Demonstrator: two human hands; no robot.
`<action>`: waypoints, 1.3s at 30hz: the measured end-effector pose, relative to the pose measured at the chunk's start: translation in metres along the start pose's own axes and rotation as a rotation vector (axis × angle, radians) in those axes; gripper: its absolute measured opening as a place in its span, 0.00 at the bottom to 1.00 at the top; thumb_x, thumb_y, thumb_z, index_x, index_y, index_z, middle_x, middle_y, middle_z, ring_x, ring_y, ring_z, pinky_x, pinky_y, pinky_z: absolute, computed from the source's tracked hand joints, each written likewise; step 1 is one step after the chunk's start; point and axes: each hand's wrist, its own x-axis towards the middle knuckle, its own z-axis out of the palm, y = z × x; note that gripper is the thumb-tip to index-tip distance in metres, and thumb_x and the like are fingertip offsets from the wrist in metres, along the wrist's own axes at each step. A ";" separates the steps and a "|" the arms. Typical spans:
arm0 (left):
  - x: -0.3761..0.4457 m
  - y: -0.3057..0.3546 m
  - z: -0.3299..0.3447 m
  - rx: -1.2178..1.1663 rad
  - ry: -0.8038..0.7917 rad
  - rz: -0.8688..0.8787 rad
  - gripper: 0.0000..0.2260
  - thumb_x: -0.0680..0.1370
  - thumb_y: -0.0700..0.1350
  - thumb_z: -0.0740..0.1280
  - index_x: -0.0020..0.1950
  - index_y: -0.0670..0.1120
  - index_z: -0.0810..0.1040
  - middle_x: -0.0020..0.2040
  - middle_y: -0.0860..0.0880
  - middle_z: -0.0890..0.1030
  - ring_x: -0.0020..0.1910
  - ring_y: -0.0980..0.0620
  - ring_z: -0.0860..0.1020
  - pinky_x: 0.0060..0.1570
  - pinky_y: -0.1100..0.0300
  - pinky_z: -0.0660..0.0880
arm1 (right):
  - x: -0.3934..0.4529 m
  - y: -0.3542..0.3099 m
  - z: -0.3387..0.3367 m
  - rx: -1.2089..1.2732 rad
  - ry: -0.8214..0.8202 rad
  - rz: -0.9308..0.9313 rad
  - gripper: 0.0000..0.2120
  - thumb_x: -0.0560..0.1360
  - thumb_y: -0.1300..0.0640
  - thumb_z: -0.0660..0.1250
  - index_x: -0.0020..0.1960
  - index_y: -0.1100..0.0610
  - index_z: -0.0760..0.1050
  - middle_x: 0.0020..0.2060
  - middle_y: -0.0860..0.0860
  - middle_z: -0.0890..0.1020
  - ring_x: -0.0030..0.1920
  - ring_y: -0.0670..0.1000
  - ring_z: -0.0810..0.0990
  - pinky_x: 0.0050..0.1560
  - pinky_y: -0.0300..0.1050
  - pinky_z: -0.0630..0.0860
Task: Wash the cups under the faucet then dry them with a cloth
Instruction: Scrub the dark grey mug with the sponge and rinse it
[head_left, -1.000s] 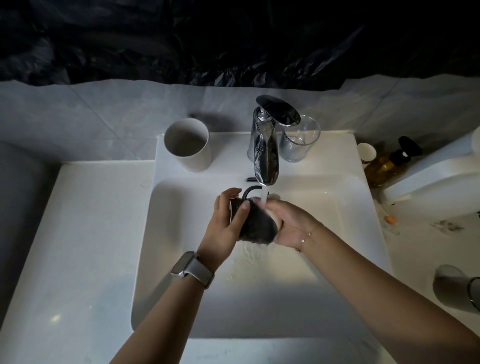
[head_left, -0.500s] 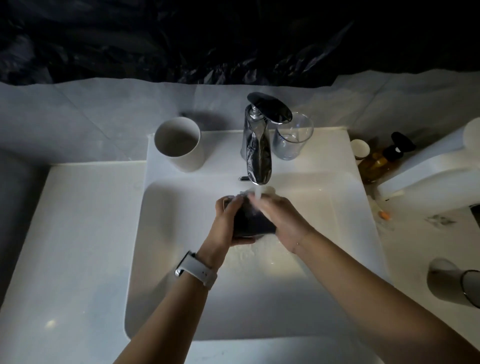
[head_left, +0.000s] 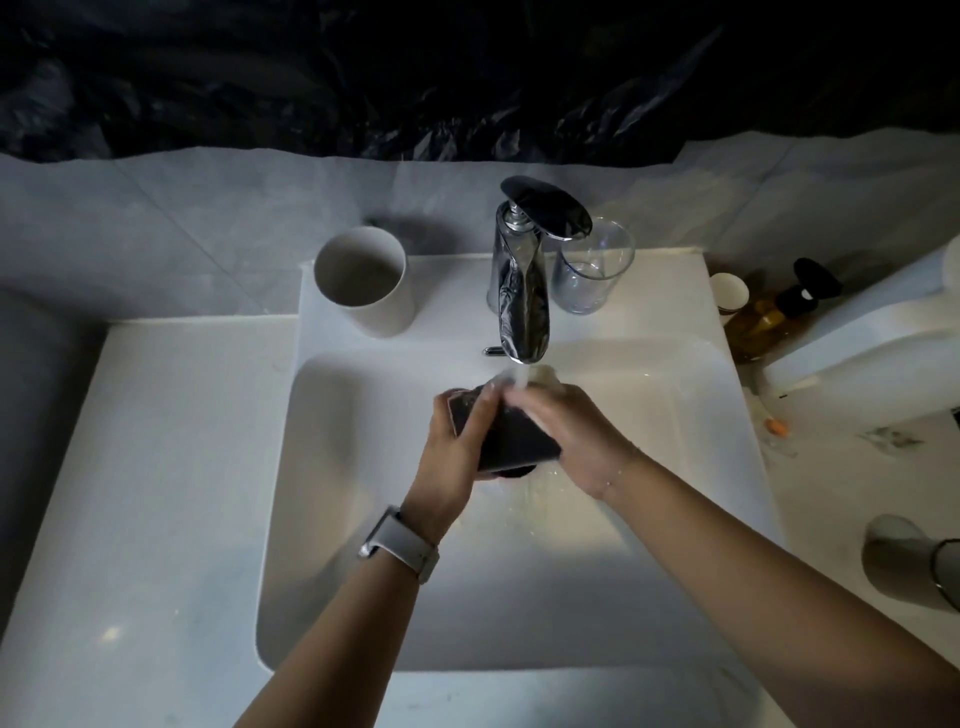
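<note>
A black cup (head_left: 511, 439) lies on its side over the white sink (head_left: 332, 467), under the chrome faucet (head_left: 522, 291). Water runs from the spout onto it. My left hand (head_left: 457, 447) grips the cup's left end. My right hand (head_left: 566, 431) wraps its right side, fingers blurred under the stream. A white cup (head_left: 366, 283) stands upright on the sink ledge left of the faucet. A clear glass cup (head_left: 592, 267) stands just right of the faucet.
An amber pump bottle (head_left: 774, 317) and a small white cup (head_left: 729, 293) sit on the right counter. A grey cup (head_left: 906, 561) lies on its side near the right edge. White counter (head_left: 145, 493) spreads to the left.
The black cup has turned in my hands, its handle no longer showing on top. My right fingers moved over the cup's upper side under the stream.
</note>
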 end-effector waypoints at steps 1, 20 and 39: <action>0.002 -0.005 -0.001 0.099 0.064 0.129 0.23 0.76 0.65 0.63 0.59 0.49 0.71 0.53 0.49 0.79 0.52 0.49 0.80 0.44 0.57 0.78 | 0.002 0.002 0.001 0.063 0.003 0.046 0.08 0.74 0.54 0.69 0.49 0.58 0.80 0.41 0.54 0.83 0.45 0.54 0.82 0.46 0.48 0.77; 0.012 -0.001 -0.004 0.103 0.206 0.094 0.15 0.81 0.58 0.60 0.47 0.48 0.76 0.44 0.48 0.82 0.48 0.46 0.81 0.50 0.50 0.77 | 0.004 0.006 0.010 0.163 -0.067 0.169 0.17 0.71 0.53 0.73 0.55 0.62 0.76 0.47 0.59 0.83 0.47 0.57 0.84 0.52 0.56 0.80; 0.020 0.010 -0.017 -0.363 -0.019 -0.373 0.20 0.81 0.57 0.53 0.45 0.49 0.82 0.38 0.46 0.84 0.33 0.47 0.82 0.38 0.56 0.75 | -0.005 0.014 0.012 -0.406 -0.209 -0.348 0.08 0.72 0.60 0.73 0.37 0.53 0.76 0.35 0.51 0.81 0.38 0.46 0.79 0.46 0.46 0.78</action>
